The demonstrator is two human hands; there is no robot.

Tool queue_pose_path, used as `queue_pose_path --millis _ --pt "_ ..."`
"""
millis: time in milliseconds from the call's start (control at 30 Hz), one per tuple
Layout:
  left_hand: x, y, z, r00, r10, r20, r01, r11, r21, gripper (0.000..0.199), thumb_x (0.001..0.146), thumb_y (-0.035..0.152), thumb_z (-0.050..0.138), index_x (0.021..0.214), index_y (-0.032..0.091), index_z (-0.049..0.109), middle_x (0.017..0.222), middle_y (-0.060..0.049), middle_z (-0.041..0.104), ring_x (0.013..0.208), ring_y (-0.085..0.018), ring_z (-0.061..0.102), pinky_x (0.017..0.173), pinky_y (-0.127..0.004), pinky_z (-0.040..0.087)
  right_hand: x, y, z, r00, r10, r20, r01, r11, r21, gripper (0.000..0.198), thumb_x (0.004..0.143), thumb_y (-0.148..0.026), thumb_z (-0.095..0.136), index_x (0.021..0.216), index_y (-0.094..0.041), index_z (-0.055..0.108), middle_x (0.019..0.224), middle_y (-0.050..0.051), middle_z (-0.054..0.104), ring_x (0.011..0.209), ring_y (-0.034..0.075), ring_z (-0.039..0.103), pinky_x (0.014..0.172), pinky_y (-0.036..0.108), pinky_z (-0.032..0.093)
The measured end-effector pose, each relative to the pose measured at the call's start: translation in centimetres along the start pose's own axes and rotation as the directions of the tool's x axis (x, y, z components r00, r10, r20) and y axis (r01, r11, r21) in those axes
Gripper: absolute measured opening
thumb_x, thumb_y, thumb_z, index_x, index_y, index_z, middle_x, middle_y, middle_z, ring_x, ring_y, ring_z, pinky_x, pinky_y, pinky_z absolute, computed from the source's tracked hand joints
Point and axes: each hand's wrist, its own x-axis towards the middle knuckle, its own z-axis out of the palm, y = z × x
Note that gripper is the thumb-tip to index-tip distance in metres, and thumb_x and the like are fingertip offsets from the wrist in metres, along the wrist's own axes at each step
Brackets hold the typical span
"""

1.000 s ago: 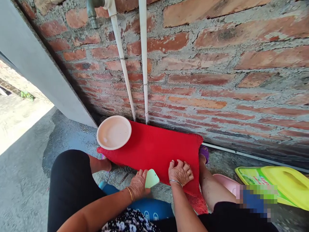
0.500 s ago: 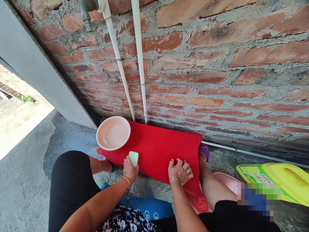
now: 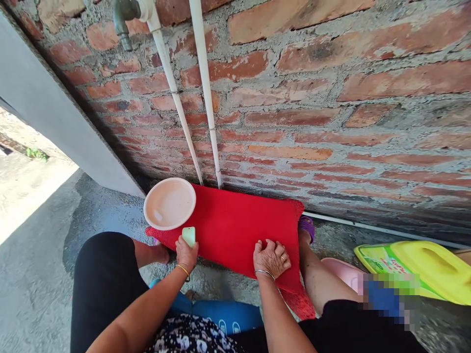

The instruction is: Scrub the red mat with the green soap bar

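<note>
Hands (image 3: 271, 260) reach over a red mat (image 3: 231, 228), its length sideways.

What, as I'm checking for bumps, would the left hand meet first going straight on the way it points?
Probably the near side of the pale pink basin, just ahead of the pale green piece in the left hand; depth is unclear.

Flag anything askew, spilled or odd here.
Wet patch on the floor, left of the red mat: darker than the dry part, possibly a spill. At the mat's near right corner a shaggy flap hangs, unlike the smooth top. Lower right, a pixelated block hides part of the view; looks like masking.
</note>
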Motion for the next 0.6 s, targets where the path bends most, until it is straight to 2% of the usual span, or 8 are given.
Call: queue_pose_path --millis 67,133,233,300,367,467,533,600 --pt "-1.0 0.6 1.0 0.995 0.077 0.06 -0.078 0.997 0.016 0.063 0.08 0.036 0.057 0.133 0.007 0.039 0.116 -0.019 0.056 0.106 -0.028 0.058 0.092 -0.04 0.046 0.0 0.0 -0.1 1.0 0.008 0.008 -0.008 1.0 0.011 0.026 0.084 -0.036 0.049 0.094 -0.018 0.065 0.114 0.015 0.056 0.11 0.031 0.043 0.087 0.045 0.029" --pt "-3.3 1.2 2.7 0.943 0.272 0.19 -0.281 0.959 0.021 0.071 0.076 0.034 0.06 0.138 0.009 0.037 0.126 -0.019 0.053 0.115 -0.029 0.054 0.099 -0.039 0.042 0.0 0.0 -0.1 1.0 0.009 0.012 -0.009 1.0 0.019 0.025 0.084 -0.035 0.051 0.095 -0.018 0.065 0.114 0.015 0.056 0.11 0.031 0.043 0.087 0.045 0.03" --pt "-6.9 1.8 4.7 0.728 0.506 0.462 -0.556 0.831 -0.033 0.086 0.065 0.031 0.067 0.143 0.014 0.035 0.137 -0.016 0.047 0.126 -0.029 0.046 0.108 -0.036 0.036 0.0 0.1 0.0 1.0 0.001 0.009 -0.001 1.0 0.019 0.025 0.083 -0.035 0.052 0.095 -0.018 0.066 0.114 0.015 0.056 0.11 0.031 0.044 0.087 0.045 0.03" --pt "-7.6 1.8 4.8 0.67 0.549 0.5 -0.6 0.797 -0.07 0.088 0.063 0.032 0.068 0.143 0.016 0.036 0.139 -0.014 0.047 0.128 -0.028 0.044 0.109 -0.035 0.036 -0.1 0.2 0.2 1.0 0.001 0.003 -0.001 1.0 0.013 0.025 0.084 -0.035 0.052 0.095 -0.018 0.065 0.115 0.015 0.057 0.111 0.031 0.044 0.088 0.045 0.03" --pt "-6.3 1.5 3.7 0.774 0.514 0.37 -0.533 0.844 -0.056 0.081 0.068 0.034 0.065 0.142 0.015 0.037 0.135 -0.015 0.049 0.125 -0.028 0.046 0.106 -0.036 0.039 -0.1 0.3 0.3 1.0 0.007 0.002 -0.007 1.0 0.001 0.026 0.084 -0.036 0.051 0.096 -0.017 0.065 0.116 0.016 0.057 0.113 0.031 0.044 0.09 0.045 0.029" --pt "-2.1 0.8 1.2 0.956 0.285 0.065 -0.285 0.959 -0.01 0.069 0.078 0.036 0.059 0.138 0.011 0.037 0.119 -0.017 0.054 0.111 -0.028 0.054 0.093 -0.039 0.046 -0.2 0.3 0.5 1.0 0.009 0.006 -0.009 1.0 -0.008 0.027 0.084 -0.036 0.051 0.096 -0.017 0.065 0.117 0.016 0.058 0.115 0.031 0.043 0.092 0.046 0.027" --pt "0.3 0.6 -0.1 0.993 0.112 -0.031 -0.112 0.994 0.019 0.066 0.08 0.038 0.058 0.136 0.009 0.036 0.113 -0.017 0.055 0.104 -0.029 0.057 0.087 -0.041 0.047 -0.2 0.4 0.6 1.0 0.005 0.007 -0.005 1.0 -0.005 0.026 0.084 -0.036 0.051 0.096 -0.017 0.065 0.118 0.016 0.058 0.116 0.031 0.042 0.092 0.046 0.027" --pt "0.8 0.8 -0.1 0.998 0.057 -0.029 -0.056 0.998 0.038 0.066 0.081 0.038 0.057 0.136 0.008 0.036 0.112 -0.018 0.055 0.103 -0.03 0.058 0.087 -0.042 0.047 -0.1 0.4 0.5 1.0 0.003 0.005 -0.003 1.0 0.0 0.026 0.084 -0.036 0.051 0.096 -0.017 0.065 0.118 0.016 0.057 0.116 0.031 0.042 0.092 0.046 0.027"
